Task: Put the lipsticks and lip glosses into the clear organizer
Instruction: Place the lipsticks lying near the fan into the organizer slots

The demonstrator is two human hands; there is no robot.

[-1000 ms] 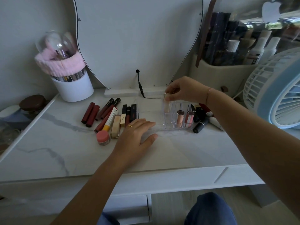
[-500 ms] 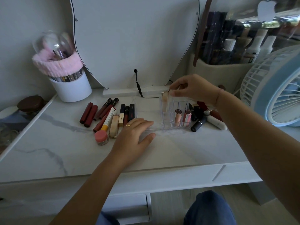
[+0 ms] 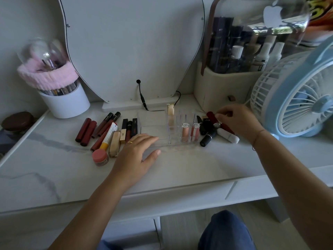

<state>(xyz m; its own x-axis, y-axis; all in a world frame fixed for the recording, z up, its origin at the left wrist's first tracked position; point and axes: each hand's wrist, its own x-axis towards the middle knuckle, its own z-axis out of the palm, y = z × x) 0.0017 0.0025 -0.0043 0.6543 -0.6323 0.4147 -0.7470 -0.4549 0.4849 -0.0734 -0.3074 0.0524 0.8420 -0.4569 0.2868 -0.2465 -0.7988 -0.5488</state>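
The white marbled bench [image 3: 45,170] carries everything, and the clear organizer [image 3: 173,130] near its middle is the landmark. Just behind the organizer stands a vanity mirror [image 3: 133,47]; well to its right, a pale blue desk fan [image 3: 295,98].

To the organizer's left lies a loose row of lipsticks and glosses [image 3: 106,131], flat on their sides and within easy reach, not yet sorted. Against its right end sits a smaller heap of tubes [image 3: 212,131], dark and white.

The left hand [image 3: 137,154] lies flat with fingers spread, fingertips at the organizer's front left corner, likely to keep the light tray from sliding. The right hand [image 3: 236,121] hovers over the right heap with thumb and fingers drawn together, apparently pinching a dark red lipstick [image 3: 212,117], though the contact is hard to make out.

Inside the organizer, two pink lip glosses [image 3: 190,131] stand upright in front cells and a cream tube [image 3: 170,114] in a rear one.
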